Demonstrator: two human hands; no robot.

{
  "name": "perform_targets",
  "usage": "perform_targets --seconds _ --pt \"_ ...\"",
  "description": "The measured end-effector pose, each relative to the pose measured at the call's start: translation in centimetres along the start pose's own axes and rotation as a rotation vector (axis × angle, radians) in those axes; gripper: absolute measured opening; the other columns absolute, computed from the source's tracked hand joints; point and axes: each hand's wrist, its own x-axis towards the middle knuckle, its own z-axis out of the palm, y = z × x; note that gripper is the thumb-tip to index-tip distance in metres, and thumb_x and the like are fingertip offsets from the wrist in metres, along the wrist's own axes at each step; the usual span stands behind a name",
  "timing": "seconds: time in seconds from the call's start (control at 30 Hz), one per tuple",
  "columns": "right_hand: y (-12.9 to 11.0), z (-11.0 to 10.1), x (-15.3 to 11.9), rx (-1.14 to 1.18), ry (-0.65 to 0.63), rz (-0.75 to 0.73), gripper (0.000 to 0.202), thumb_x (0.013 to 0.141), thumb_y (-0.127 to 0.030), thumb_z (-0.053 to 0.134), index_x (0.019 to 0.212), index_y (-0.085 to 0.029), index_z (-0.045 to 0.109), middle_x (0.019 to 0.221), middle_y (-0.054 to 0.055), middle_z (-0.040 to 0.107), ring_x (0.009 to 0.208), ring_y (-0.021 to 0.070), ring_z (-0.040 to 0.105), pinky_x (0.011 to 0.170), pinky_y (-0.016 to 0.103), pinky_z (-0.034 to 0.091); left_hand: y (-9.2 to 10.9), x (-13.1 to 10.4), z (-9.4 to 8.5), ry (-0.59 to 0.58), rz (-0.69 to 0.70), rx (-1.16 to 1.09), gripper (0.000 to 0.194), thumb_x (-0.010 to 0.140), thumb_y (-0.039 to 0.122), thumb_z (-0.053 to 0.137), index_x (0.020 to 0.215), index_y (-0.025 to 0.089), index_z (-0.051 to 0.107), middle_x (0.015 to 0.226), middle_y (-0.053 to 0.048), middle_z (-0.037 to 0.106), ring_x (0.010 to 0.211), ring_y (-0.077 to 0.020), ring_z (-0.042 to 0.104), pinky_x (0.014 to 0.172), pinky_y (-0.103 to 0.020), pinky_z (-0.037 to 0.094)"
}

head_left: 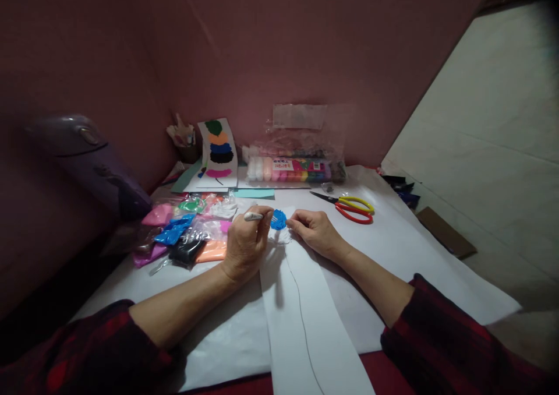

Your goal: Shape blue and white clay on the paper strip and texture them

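Note:
My left hand (248, 237) is closed around a fork (254, 216) with a pale handle. Its tines reach onto a round patch of blue clay (278, 219) with a rough surface. Just below the blue patch is some white clay (282, 236). Both lie on a long white paper strip (288, 302), which bears a curved pencil line. My right hand (318, 232) has its thumb and forefinger pinched together at the right edge of the blue clay; whatever they may grip is too small to make out.
Clay packets (183, 232) in several colours lie on the left. Scissors (356, 207) with red and yellow handles lie on the right. Behind are a clay pack (292, 169), a painted card (218, 153) and a holder (187, 152). A purple bottle (94, 162) stands far left.

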Motion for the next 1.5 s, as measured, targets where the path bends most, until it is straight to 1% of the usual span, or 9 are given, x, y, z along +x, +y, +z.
perform_targets --seconds 0.3,0.53,0.67,0.8,0.97,1.07,1.23,1.33,1.5 --pt "0.2 0.0 0.0 -0.008 0.004 -0.025 0.017 0.086 -0.032 0.058 0.075 -0.019 0.062 0.06 -0.002 0.058 0.056 0.0119 0.051 0.058 0.024 0.038 0.3 0.1 -0.1 -0.105 0.199 0.087 0.021 0.096 0.025 0.045 0.087 0.017 0.063 0.078 -0.003 0.069 0.071 -0.0147 0.06 0.067 -0.028 0.042" --pt "0.0 -0.1 -0.3 -0.017 0.019 -0.085 0.016 0.087 -0.031 0.06 0.094 -0.018 0.066 0.056 -0.005 0.055 0.053 0.0109 0.05 0.058 0.023 0.039 0.4 0.0 -0.3 -0.221 0.183 0.058 0.021 0.095 0.025 0.05 0.093 0.02 0.07 0.08 -0.003 0.068 0.074 -0.015 0.06 0.069 -0.028 0.043" --pt "-0.2 0.0 -0.5 -0.05 0.042 -0.157 0.03 0.086 -0.024 0.057 0.115 -0.019 0.062 0.065 -0.003 0.061 0.054 0.0115 0.052 0.06 0.024 0.042 0.3 -0.1 -0.3 -0.223 0.199 0.001 0.021 0.094 0.028 0.052 0.093 0.02 0.072 0.076 -0.003 0.067 0.072 -0.0149 0.059 0.068 -0.028 0.044" --pt "-0.1 0.2 -0.7 -0.083 -0.012 -0.321 0.023 0.083 -0.019 0.057 0.103 -0.021 0.068 0.084 0.004 0.072 0.068 0.0148 0.061 0.068 0.026 0.047 0.1 -0.2 -0.1 -0.22 0.284 -0.049 0.021 0.093 0.024 0.052 0.096 0.019 0.072 0.08 -0.004 0.07 0.072 -0.014 0.06 0.068 -0.027 0.045" --pt "0.0 0.4 -0.7 -0.103 0.004 -0.421 0.012 0.083 -0.018 0.054 0.086 -0.02 0.065 0.079 0.004 0.069 0.07 0.0161 0.062 0.068 0.027 0.047 0.3 -0.2 -0.1 -0.149 0.376 -0.039 0.022 0.093 0.019 0.05 0.105 0.018 0.069 0.074 -0.003 0.067 0.069 -0.013 0.059 0.066 -0.025 0.045" --pt "-0.2 0.4 -0.7 -0.097 0.044 -0.356 0.009 0.087 -0.021 0.052 0.086 -0.02 0.061 0.077 0.003 0.067 0.066 0.0147 0.059 0.066 0.026 0.046 0.7 -0.3 -0.3 -0.11 0.313 -0.101 0.028 0.093 0.027 0.054 0.116 0.013 0.061 0.076 -0.003 0.067 0.068 -0.0128 0.059 0.067 -0.025 0.048" --pt "-0.7 0.1 -0.7 0.028 0.129 -0.081 0.023 0.093 -0.036 0.049 0.08 -0.019 0.057 0.06 -0.002 0.054 0.054 0.0116 0.05 0.055 0.024 0.042 0.9 -0.4 -0.4 -0.111 0.053 -0.161 0.025 0.096 0.03 0.047 0.108 0.014 0.062 0.077 -0.004 0.066 0.066 -0.0114 0.06 0.065 -0.024 0.049" --pt "-0.9 0.0 -0.6 0.019 0.119 -0.052 0.027 0.09 -0.036 0.053 0.071 -0.018 0.06 0.056 -0.003 0.05 0.053 0.0114 0.045 0.053 0.024 0.039 0.8 -0.4 -0.3 -0.117 -0.064 -0.2 0.022 0.096 0.03 0.046 0.104 0.017 0.062 0.074 -0.001 0.064 0.064 -0.0106 0.06 0.062 -0.023 0.047" --pt "-0.9 -0.1 -0.6 -0.001 0.053 -0.05 0.024 0.086 -0.031 0.057 0.066 -0.018 0.061 0.053 -0.003 0.049 0.052 0.0104 0.043 0.053 0.025 0.034 0.5 -0.5 -0.1 -0.134 -0.131 -0.2 0.02 0.096 0.03 0.046 0.099 0.019 0.062 0.068 0.001 0.059 0.06 -0.0099 0.056 0.06 -0.022 0.044"
